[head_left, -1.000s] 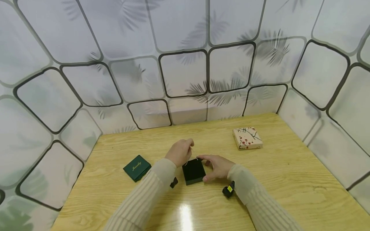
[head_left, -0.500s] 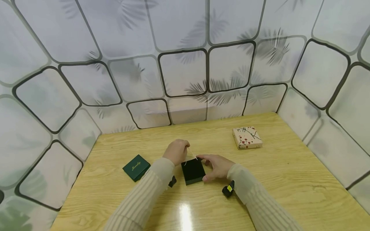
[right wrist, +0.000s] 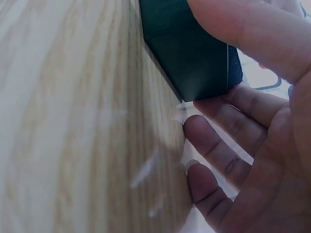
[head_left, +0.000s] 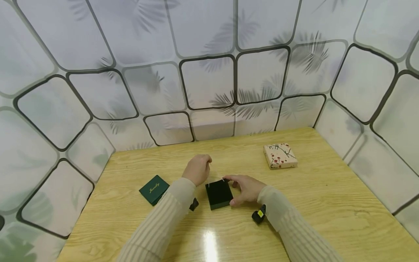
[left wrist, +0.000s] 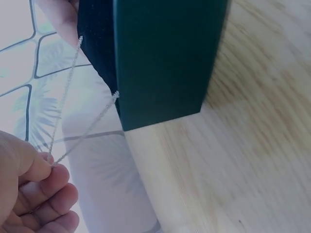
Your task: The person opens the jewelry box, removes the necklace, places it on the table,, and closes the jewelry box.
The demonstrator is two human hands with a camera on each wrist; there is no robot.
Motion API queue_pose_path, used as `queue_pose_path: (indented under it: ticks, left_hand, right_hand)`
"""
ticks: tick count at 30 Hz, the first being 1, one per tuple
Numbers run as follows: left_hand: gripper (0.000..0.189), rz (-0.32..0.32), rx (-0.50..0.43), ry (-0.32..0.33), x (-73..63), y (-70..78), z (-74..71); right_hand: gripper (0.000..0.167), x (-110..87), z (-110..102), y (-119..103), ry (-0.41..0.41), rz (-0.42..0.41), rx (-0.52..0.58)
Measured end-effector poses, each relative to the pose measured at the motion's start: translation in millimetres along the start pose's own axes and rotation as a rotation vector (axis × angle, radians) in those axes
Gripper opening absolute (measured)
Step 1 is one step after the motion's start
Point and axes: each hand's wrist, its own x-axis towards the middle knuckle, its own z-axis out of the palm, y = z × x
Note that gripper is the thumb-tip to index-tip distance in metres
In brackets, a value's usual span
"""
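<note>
A small dark green jewelry box (head_left: 222,206) sits lidless at the middle of the table, its black padded insert (head_left: 218,193) facing up. My right hand (head_left: 248,188) holds the box from the right, thumb on the near side and fingers at the far side. My left hand (head_left: 198,169) pinches a thin silver chain (left wrist: 92,122) between thumb and fingertip, up and left of the box. In the left wrist view, two strands of the chain run taut from the insert's edge to those fingertips.
A green lid (head_left: 154,190) marked "Jewelry" in gold lies to the left. At the back right stands a cream box (head_left: 280,156) with a red blossom pattern. Patterned cloth walls (head_left: 209,83) border the wooden table (head_left: 294,225) at the back and sides.
My left hand has moved left and slightly away from the box, drawing the chain out with it. My right hand and the box have stayed in place.
</note>
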Motion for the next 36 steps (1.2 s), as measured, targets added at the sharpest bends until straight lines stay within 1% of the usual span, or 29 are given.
queue_pose_path:
  ticks: [6,10,13,17,19,26,33,36]
  left_hand:
    - [0.022,-0.003,0.036,-0.042,-1.4,-2.0,-0.2]
    - [0.021,-0.029,0.016,-0.08,-1.0,-3.9,-0.6]
    - [0.02,-0.035,-0.006,-0.078,-0.9,-5.5,-1.8]
    - [0.018,-0.025,-0.028,-0.037,-1.8,-7.3,-3.9]
    - [0.018,-0.031,-0.032,-0.022,-2.1,-8.4,-4.5]
    - [0.018,-0.093,-0.036,0.017,-3.4,-12.4,-4.6]
    - [0.018,-0.141,-0.046,0.087,-5.0,-16.2,-5.9]
    - [0.018,-0.158,-0.057,0.133,-5.6,-17.5,-7.2]
  right_hand:
    - [0.095,0.1,0.4,0.3,-0.006,-0.004,0.007]
    - [0.095,0.3,0.8,1.0,-0.007,-0.002,0.008]
    - [0.095,0.3,0.8,1.3,-0.008,-0.005,0.004]
    - [0.095,0.2,0.5,1.1,-0.007,-0.007,0.002]
    - [0.095,0.1,0.3,0.9,-0.006,-0.011,0.0]
    - [0.094,0.2,0.1,0.5,-0.008,-0.015,-0.007]
    - [0.094,0.4,0.0,0.8,-0.007,-0.018,-0.007]
    - [0.095,0.4,-0.1,1.2,-0.007,-0.015,-0.012]
